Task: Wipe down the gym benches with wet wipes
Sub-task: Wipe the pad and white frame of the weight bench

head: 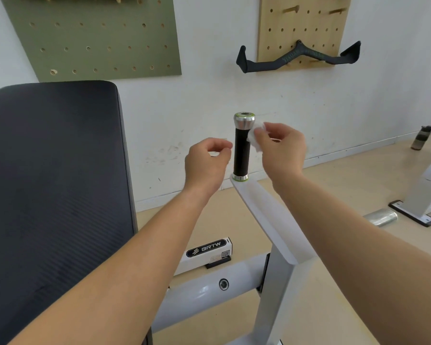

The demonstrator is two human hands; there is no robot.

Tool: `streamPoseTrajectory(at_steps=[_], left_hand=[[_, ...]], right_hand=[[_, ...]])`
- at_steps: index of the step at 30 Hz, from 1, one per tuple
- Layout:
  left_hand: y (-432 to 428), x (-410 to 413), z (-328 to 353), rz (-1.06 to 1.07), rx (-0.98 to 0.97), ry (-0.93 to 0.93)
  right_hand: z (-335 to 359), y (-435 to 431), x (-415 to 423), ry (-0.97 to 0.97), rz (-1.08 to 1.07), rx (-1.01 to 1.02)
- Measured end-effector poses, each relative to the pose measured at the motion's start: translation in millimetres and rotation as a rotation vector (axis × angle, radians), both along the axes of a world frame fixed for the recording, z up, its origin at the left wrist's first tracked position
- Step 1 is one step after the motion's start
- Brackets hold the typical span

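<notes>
One white wet wipe is pinched in the right hand against the single upright black handle of the bench — the left hand, its grip curled just beside, holds what cannot be told.

Gym; padded bench, cable handle

wipe partly hidden (by right hand), bench pad cropped left

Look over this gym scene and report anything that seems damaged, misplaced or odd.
The white wall is scuffed with dark marks low down, left of the black handle where the right hand holds a wet wipe. A bottle stands on the floor far right. Nothing looks spilled.
</notes>
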State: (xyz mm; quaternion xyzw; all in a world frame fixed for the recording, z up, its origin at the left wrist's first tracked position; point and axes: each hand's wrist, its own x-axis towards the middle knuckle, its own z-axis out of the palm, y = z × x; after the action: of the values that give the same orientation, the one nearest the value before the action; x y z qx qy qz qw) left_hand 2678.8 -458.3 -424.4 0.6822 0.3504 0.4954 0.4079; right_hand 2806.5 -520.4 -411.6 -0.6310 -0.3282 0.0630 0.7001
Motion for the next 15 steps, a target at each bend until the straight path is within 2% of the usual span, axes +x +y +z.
streamPoseTrajectory(at_steps=[5,11,13,15], left_hand=[[10,-4,-11,0.017,-0.066,0.067],[6,-1,-24,0.037,-0.074,0.102],[4,0,-23,0.038,-0.083,0.106],[3,-1,-20,0.037,-0.078,0.114]], right_hand=[[-14,9,-7,-0.179,-0.053,-0.107],[-39,0,11,-0.257,0.062,-0.412],[-33,1,11,-0.227,0.061,-0.397],[-18,4,11,-0.177,0.022,-0.273]])
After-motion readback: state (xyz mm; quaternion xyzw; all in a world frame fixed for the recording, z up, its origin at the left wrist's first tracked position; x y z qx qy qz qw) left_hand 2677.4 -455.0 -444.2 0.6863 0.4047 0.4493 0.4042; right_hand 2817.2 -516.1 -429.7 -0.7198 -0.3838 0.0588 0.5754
